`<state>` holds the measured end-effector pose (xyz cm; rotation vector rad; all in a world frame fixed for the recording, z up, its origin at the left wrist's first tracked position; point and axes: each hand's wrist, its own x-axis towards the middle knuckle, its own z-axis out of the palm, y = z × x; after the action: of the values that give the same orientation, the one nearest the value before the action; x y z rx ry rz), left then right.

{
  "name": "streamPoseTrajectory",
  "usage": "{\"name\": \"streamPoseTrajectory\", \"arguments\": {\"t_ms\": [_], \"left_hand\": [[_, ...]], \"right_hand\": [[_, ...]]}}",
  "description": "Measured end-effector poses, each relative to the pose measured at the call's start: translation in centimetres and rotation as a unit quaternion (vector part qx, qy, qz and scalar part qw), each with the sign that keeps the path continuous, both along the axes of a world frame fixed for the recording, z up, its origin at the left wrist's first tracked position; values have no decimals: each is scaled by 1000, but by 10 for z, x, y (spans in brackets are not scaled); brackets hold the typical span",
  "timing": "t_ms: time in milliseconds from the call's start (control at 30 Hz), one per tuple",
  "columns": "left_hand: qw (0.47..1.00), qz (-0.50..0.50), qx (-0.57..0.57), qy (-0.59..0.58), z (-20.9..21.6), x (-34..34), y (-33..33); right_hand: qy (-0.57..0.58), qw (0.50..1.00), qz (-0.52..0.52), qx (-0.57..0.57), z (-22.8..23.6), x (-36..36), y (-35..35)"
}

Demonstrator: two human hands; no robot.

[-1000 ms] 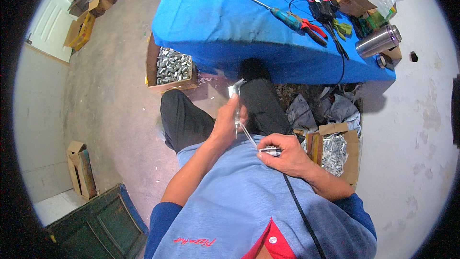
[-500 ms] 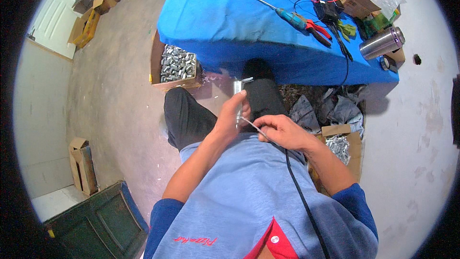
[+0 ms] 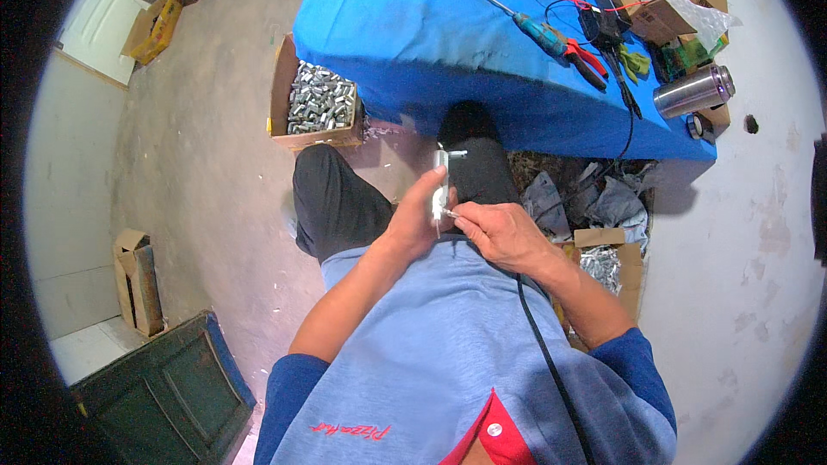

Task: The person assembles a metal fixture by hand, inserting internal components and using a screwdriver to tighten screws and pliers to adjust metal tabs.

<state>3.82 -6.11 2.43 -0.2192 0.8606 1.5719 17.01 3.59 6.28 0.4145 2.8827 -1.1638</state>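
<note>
Gripping a slim metal piece [image 3: 442,179], shiny and straight-edged, the left hand [image 3: 415,220] wraps its fingers around the lower part above the lap, thumb laid along it. The right hand [image 3: 506,234] pinches a thin silvery bit [image 3: 450,213] beside that piece's near end, its exact shape too small to tell. A smooth black cord [image 3: 550,360] crosses the soft blue shirt [image 3: 431,336]. Ahead, wrinkled blue cloth [image 3: 482,77] drapes the counter [image 3: 370,9], near a cardboard box [image 3: 281,90] of blocky grey metal pieces [image 3: 320,103].
</note>
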Motion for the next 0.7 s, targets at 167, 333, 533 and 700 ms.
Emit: {"name": "streamPoseTrajectory", "arguments": {"t_ms": [167,333,533,700], "left_hand": [[995,-16,93,-15,-19,-6,-6],[998,-3,68,12,-27,-4,-5],[996,7,60,60,-42,-8,-2],[979,28,-16,201,-41,-4,-2]], "right_hand": [[-21,978,106,176,12,-3,4],[47,966,120,223,13,-4,-4],[-31,996,70,55,2,-10,-16],[-38,997,6,-61,-16,-11,-27]]}}
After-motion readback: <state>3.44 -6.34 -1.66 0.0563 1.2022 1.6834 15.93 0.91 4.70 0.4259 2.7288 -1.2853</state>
